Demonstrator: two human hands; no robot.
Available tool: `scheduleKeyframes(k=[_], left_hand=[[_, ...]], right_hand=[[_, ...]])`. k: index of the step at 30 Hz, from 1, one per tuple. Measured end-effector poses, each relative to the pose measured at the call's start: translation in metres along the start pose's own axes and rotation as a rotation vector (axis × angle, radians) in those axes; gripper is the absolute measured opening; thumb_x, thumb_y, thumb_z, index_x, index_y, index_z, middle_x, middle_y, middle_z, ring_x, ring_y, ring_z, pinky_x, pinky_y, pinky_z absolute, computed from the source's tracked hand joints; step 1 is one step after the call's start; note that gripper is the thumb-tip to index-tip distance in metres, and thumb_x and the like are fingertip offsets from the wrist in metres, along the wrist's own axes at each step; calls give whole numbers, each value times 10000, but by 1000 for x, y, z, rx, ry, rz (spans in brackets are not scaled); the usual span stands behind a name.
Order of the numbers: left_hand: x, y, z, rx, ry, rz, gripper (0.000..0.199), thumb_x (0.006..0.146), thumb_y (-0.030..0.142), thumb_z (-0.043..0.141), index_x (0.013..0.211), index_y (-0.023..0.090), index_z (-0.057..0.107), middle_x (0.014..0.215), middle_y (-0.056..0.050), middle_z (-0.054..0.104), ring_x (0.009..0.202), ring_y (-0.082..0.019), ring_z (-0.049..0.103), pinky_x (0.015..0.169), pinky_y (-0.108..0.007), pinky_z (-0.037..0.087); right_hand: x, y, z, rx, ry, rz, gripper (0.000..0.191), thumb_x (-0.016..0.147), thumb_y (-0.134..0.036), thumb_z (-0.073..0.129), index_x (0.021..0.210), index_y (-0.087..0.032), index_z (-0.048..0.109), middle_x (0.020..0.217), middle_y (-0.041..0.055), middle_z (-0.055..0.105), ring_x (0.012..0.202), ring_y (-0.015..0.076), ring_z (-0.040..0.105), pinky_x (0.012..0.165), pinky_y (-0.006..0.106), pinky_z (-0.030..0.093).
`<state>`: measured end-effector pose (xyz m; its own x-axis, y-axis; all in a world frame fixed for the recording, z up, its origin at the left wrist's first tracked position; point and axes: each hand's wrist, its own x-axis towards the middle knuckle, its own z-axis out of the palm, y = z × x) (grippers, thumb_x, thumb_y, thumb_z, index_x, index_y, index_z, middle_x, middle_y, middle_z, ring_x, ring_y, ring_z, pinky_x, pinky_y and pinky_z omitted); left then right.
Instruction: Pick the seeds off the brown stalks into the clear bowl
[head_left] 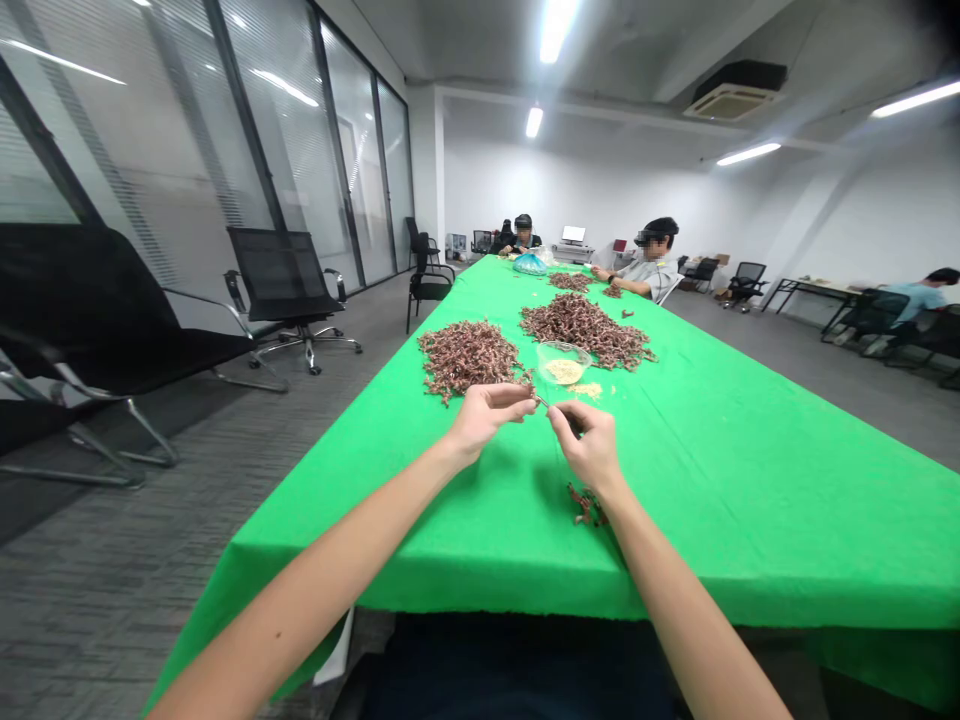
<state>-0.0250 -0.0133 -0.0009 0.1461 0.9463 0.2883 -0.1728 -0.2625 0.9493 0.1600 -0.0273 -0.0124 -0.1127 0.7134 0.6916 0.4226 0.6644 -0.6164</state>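
My left hand (486,415) is closed, pinching a small reddish-brown dried piece (533,394) between thumb and fingertips. From the right, my right hand (589,440) grips a thin needle-like rod (541,402), whose far tip meets the piece. A faint thread-like line seems to run down from the right hand. Under the right wrist lies a small cluster of brown pieces (585,506). Just beyond my left hand is a heap of the same pieces (471,358). A clear bowl (546,352) of pale bits stands past the right hand, with more pale bits (589,390) spilled beside it.
A larger brown heap (589,328) lies behind the bowl on the green cloth (750,470). Farther along are another heap (571,282), a blue bag (529,263) and two seated people. Office chairs (285,280) stand at left; a third person sits far right.
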Motion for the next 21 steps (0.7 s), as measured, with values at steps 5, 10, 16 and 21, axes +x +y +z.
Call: scheduleKeyframes(k=[5,10,16,21], left_hand=[[0,0,1,-21,8,-32,515,607,352,885,1049,127,742,1052,-154,742,901,-244,694,740,-338,538],[-1,0,1,-22,-20,-24,472,625,342,876,1028,134,747,1054,-144,740,893,-230,690,744,-336,545],[-2,2,3,-34,-28,-25,445,596,343,888,953,121,743,974,-125,738,847,-216,682,714,-331,554],[-4,5,4,-44,-18,-37,455,583,337,894,947,117,732,970,-117,722,826,-203,670,699,-326,558]], right_hand=[[0,0,0,-73,26,-34,247,914,-367,566,815,-171,679,707,29,660,598,134,554,614,269,430],[-2,2,2,-235,74,-145,192,907,-340,564,854,-178,651,750,47,647,651,154,560,662,287,435],[-4,3,3,-310,92,-184,175,917,-331,546,875,-186,635,758,48,634,660,158,548,664,287,429],[-4,1,4,-315,90,-199,176,919,-336,550,868,-187,630,748,47,634,647,156,551,657,284,429]])
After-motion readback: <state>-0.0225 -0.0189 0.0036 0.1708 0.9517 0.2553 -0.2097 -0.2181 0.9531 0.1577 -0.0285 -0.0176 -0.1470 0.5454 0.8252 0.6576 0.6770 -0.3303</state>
